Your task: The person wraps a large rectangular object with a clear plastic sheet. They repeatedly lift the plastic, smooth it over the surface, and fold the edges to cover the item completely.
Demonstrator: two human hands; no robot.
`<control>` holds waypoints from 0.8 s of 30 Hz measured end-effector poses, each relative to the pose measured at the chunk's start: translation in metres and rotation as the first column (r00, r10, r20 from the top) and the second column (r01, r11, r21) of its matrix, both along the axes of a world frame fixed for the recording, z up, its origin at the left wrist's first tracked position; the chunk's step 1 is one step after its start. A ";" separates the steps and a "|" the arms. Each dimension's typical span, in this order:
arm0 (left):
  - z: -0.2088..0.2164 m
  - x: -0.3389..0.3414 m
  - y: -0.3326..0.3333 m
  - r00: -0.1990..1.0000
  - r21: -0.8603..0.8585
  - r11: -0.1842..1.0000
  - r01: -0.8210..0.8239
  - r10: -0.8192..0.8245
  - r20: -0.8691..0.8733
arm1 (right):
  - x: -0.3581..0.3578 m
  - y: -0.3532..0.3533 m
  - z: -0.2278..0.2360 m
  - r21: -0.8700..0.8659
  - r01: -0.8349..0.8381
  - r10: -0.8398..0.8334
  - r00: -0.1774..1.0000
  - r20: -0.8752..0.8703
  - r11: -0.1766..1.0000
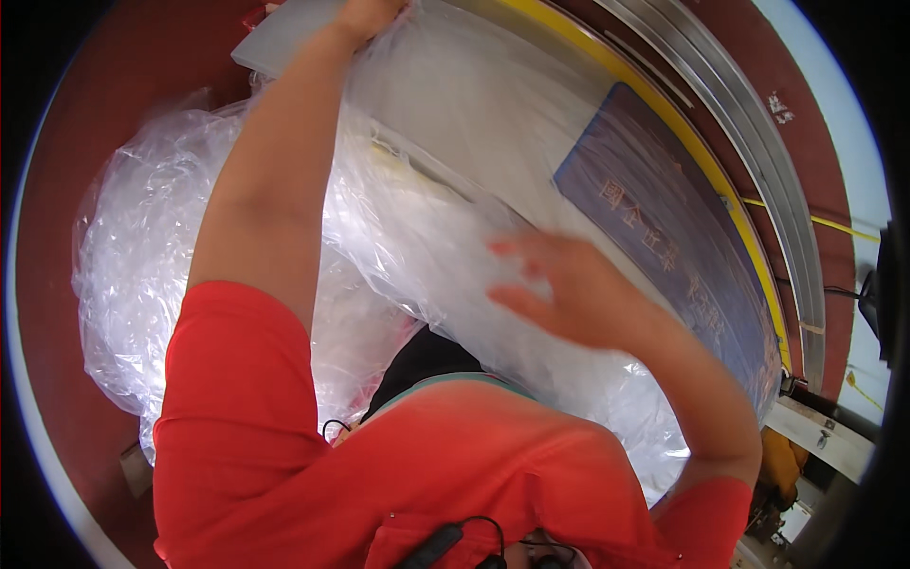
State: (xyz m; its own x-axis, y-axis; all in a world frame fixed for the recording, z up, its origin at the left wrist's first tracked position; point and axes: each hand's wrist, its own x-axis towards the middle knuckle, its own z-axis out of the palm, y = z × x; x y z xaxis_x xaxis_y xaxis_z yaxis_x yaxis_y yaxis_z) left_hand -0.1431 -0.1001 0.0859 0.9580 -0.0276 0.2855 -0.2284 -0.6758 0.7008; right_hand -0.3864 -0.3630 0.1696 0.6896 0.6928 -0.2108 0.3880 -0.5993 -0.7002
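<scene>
My left arm reaches far up to the top edge of the head view, where my left hand [372,15] meets the clear plastic film [445,104]. Its fingers are cut off by the edge, so their grip does not show. My right hand [578,294], blurred by motion, hovers over the film near the middle with thumb and fingers apart and nothing in them. Film covers a large flat surface and bunches into a crumpled heap [142,247] on my left. Beneath it shows a blue-grey panel [645,190] with a blue border and lettering.
A yellow edge strip [664,104] curves along the far right side, with grey metal rails [749,104] beyond it. Reddish-brown floor [85,228] lies at the left. At lower right stands a pale metal piece [820,427] beside a yellow-orange object [783,465].
</scene>
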 end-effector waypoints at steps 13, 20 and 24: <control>0.021 -0.018 0.006 0.952 -0.095 0.988 -0.123 0.091 -0.293 | 0.034 0.009 0.020 0.771 0.059 0.487 0.744 -0.457 0.634; -0.014 0.021 0.007 0.947 0.339 0.888 -0.309 0.255 0.195 | -0.130 -0.304 0.043 0.714 0.422 -0.148 0.898 -0.415 0.558; -0.024 0.029 -0.005 0.944 0.410 0.865 -0.288 0.185 0.274 | -0.290 -0.454 0.100 0.213 0.905 -0.772 0.426 -0.472 0.369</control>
State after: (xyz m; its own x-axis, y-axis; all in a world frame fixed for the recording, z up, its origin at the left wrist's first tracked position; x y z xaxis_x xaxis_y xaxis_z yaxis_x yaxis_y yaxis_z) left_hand -0.1138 -0.1056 0.0616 0.8663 0.0202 0.4991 -0.1334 -0.9535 0.2701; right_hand -0.6762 -0.8169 0.2696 0.9185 -0.1675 -0.3581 -0.3835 -0.1576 -0.9100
